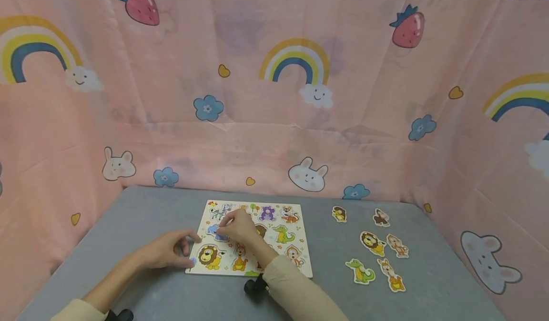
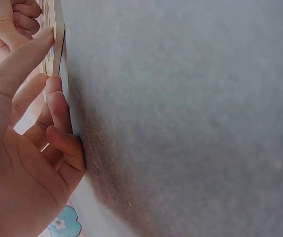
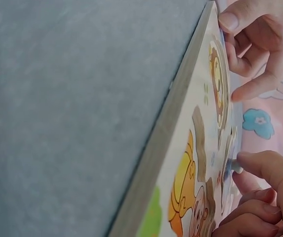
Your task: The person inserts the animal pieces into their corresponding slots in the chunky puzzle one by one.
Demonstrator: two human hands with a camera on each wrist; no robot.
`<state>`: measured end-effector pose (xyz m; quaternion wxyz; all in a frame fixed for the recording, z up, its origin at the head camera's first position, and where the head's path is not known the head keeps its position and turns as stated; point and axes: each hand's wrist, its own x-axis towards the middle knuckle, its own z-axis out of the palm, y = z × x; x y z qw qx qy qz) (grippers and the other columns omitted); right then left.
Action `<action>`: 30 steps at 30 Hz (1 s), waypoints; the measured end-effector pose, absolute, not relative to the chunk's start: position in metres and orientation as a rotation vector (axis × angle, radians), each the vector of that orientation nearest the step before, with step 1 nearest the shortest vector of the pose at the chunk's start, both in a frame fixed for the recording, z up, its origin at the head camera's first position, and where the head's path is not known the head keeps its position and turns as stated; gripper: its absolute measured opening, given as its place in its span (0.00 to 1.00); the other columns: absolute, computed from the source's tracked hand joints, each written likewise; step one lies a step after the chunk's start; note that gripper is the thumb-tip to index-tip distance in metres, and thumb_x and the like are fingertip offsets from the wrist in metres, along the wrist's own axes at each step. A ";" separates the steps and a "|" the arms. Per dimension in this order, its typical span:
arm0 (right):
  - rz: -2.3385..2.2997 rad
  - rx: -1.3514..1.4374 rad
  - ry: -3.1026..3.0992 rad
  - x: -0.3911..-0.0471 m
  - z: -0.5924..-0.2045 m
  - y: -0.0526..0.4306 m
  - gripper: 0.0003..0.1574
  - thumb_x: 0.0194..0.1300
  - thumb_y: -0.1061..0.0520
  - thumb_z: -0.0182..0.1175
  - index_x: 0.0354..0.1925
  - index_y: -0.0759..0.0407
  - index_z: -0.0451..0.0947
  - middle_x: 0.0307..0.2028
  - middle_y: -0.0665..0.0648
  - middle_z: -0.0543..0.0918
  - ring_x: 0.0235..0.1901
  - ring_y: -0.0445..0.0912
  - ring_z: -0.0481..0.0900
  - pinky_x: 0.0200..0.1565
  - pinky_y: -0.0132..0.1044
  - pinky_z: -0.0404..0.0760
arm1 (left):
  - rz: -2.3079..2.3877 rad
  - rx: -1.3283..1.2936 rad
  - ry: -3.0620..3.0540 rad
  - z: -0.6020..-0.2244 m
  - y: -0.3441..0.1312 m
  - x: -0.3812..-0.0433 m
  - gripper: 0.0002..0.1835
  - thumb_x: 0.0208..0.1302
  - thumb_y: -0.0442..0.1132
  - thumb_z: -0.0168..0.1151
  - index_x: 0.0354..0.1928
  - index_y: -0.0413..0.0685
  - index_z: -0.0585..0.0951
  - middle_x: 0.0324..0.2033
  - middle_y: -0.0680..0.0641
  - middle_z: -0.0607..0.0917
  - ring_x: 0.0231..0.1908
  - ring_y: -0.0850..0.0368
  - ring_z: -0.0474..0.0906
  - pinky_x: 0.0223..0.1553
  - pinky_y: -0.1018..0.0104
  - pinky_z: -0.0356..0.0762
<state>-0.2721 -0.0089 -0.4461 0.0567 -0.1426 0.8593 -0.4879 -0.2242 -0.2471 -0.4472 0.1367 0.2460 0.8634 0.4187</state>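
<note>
My right hand point(image 1: 240, 225) is over a white animal puzzle board point(image 1: 227, 266), with thumb and finger pinching a blue elephant puzzle piece point(image 1: 213, 230) at the blue picture in the board's left part. From the right wrist view, the pinched blue piece point(image 3: 236, 166) shows edge-on, low over the board, partly covered by the fingertips. At the board's left side is my left hand point(image 1: 165, 250). Its thumb point(image 2: 35, 47) touches the edge near the front corner, and the other fingers lie loosely bent along the side.
Right of the board, several loose pieces lie on the grey table point(image 1: 330, 302): a lion point(image 1: 372, 243), a crocodile point(image 1: 361, 272), a kangaroo point(image 1: 391, 275), a monkey point(image 1: 397, 245), a hedgehog point(image 1: 339, 214) and a brown animal point(image 1: 381, 218). A pink printed curtain point(image 1: 257, 145) hangs behind.
</note>
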 end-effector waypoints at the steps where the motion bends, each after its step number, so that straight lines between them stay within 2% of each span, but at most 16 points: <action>1: -1.487 -0.424 2.600 -0.272 -0.446 -0.009 0.07 0.59 0.61 0.74 0.26 0.60 0.85 0.21 0.50 0.77 0.17 0.39 0.69 0.20 0.30 0.67 | 1.210 0.715 2.501 -0.447 -0.247 -0.224 0.28 0.54 0.37 0.79 0.55 0.41 0.78 0.30 0.48 0.76 0.22 0.61 0.68 0.23 0.70 0.66; 10: -1.521 -0.360 2.590 -0.271 -0.445 -0.012 0.07 0.59 0.63 0.73 0.26 0.61 0.85 0.24 0.50 0.77 0.19 0.39 0.68 0.21 0.29 0.66 | 1.208 0.715 2.506 -0.448 -0.247 -0.225 0.28 0.54 0.37 0.79 0.55 0.41 0.78 0.30 0.49 0.76 0.22 0.61 0.68 0.23 0.70 0.66; 19: -1.475 -0.291 2.622 -0.272 -0.444 -0.013 0.09 0.58 0.61 0.74 0.24 0.58 0.85 0.27 0.50 0.77 0.24 0.41 0.70 0.24 0.30 0.67 | 1.214 0.707 2.497 -0.447 -0.247 -0.224 0.28 0.55 0.37 0.79 0.56 0.41 0.78 0.30 0.48 0.76 0.22 0.61 0.68 0.23 0.69 0.66; 30: -1.414 -0.332 2.677 -0.272 -0.445 -0.014 0.10 0.57 0.61 0.74 0.22 0.57 0.84 0.23 0.49 0.76 0.21 0.41 0.69 0.22 0.30 0.66 | 1.216 0.707 2.495 -0.448 -0.248 -0.225 0.28 0.55 0.37 0.79 0.56 0.41 0.78 0.30 0.48 0.76 0.22 0.60 0.69 0.23 0.69 0.66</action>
